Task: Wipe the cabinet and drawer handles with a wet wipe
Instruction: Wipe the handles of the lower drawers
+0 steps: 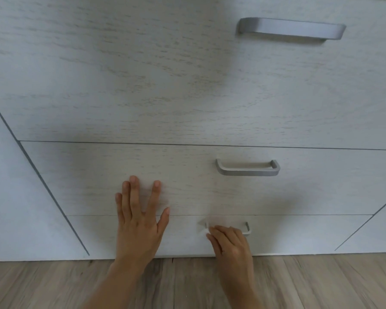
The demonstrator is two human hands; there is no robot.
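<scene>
A pale wood-grain cabinet has three stacked drawers, each with a grey metal handle: the top handle (pixel 291 29), the middle handle (pixel 247 168) and the bottom handle (pixel 246 228). My right hand (pixel 230 244) holds a white wet wipe (pixel 206 227) against the left part of the bottom handle, covering that part. My left hand (pixel 138 217) lies flat with spread fingers on the drawer fronts, across the seam between the middle and bottom drawers.
Wood-look flooring (pixel 299 284) runs along the cabinet's base. A cabinet door panel (pixel 13 197) stands to the left and another panel (pixel 383 228) to the right of the drawers.
</scene>
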